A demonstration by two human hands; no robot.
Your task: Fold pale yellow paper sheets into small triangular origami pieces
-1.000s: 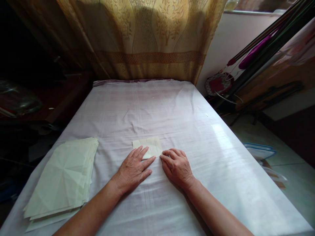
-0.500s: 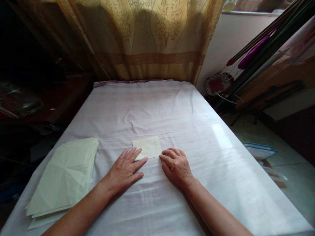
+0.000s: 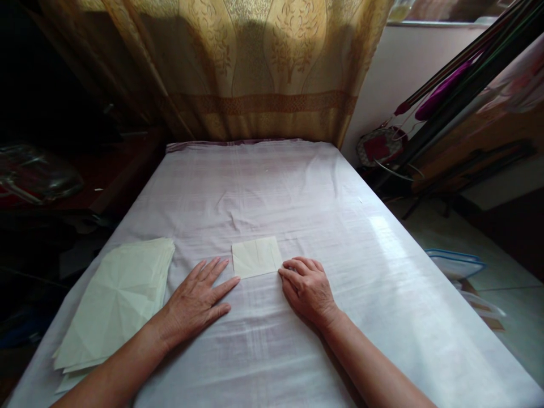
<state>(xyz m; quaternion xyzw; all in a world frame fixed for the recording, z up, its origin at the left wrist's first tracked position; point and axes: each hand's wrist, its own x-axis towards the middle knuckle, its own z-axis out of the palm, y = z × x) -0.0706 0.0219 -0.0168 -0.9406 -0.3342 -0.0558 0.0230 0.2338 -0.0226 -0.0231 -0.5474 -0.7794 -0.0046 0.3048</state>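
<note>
A small pale rectangle of folded paper (image 3: 256, 256) lies flat on the cloth-covered surface in front of me, with faint crease lines across it. My right hand (image 3: 306, 289) has its fingers closed at the paper's lower right corner, pinching it. Palm down on the cloth, my left hand (image 3: 199, 297) is open with fingers spread; its forefinger tip reaches the paper's lower left corner. To the left lies a stack of pale creased paper sheets (image 3: 114, 300), with my left forearm passing over its near edge.
The white-lilac cloth (image 3: 263, 187) has a few wrinkles. A gold patterned curtain (image 3: 255, 68) hangs behind the far edge. At right are a small patterned bag (image 3: 380, 146), a dark slanting pole and a blue-rimmed container (image 3: 455, 259) on the floor.
My left hand has slid left, off the folded paper, uncovering its left side. The right hand keeps its place at the corner. The view has shifted slightly.
</note>
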